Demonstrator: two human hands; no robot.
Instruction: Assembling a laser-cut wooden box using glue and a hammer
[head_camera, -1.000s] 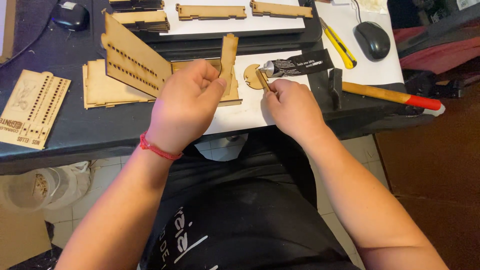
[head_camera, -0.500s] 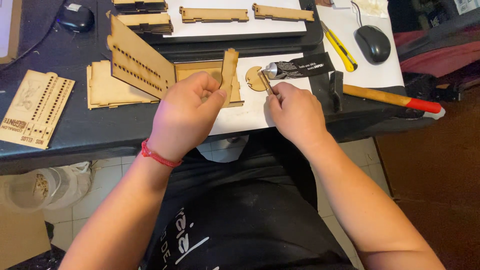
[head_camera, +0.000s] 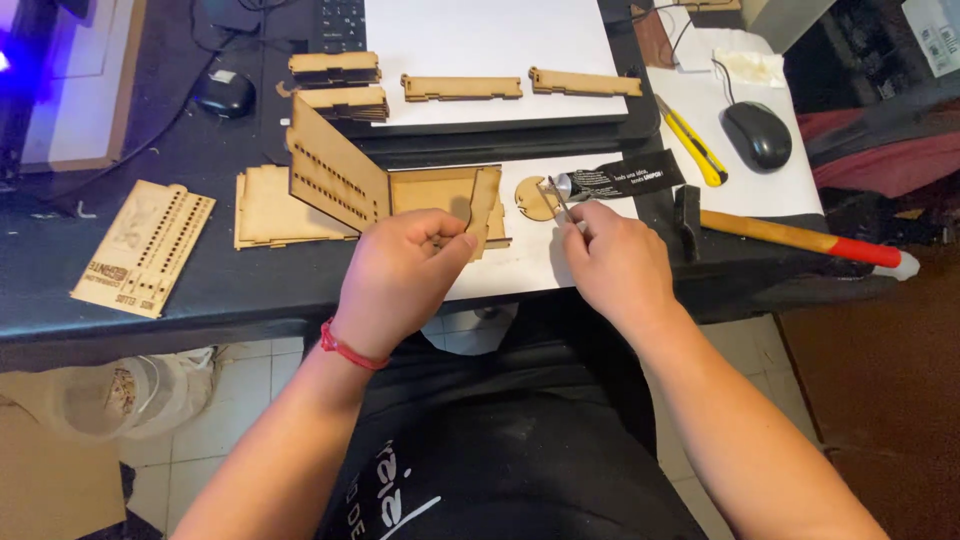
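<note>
My left hand (head_camera: 405, 268) grips a narrow laser-cut wooden strip (head_camera: 484, 208) and holds it upright at the desk's front edge. It stands beside a partly assembled wooden box whose perforated panel (head_camera: 335, 178) leans up at the left. My right hand (head_camera: 612, 262) pinches a thin stick (head_camera: 558, 198) whose tip points at the nozzle of a black glue tube (head_camera: 625, 176). A small round wooden disc (head_camera: 536, 199) lies on the white sheet (head_camera: 540, 262) just under the stick.
A hammer (head_camera: 800, 237) with a red-tipped handle lies at the right, with a yellow utility knife (head_camera: 692, 143) and a black mouse (head_camera: 757, 134) behind it. Flat wooden panels (head_camera: 145, 246), stacked parts (head_camera: 335, 68) and long notched strips (head_camera: 462, 87) are spread over the dark desk (head_camera: 100, 180).
Both hands stay at the same spot. My left hand has tilted the wooden strip slightly, and my right hand has shifted the stick a little nearer the glue tube's nozzle.
</note>
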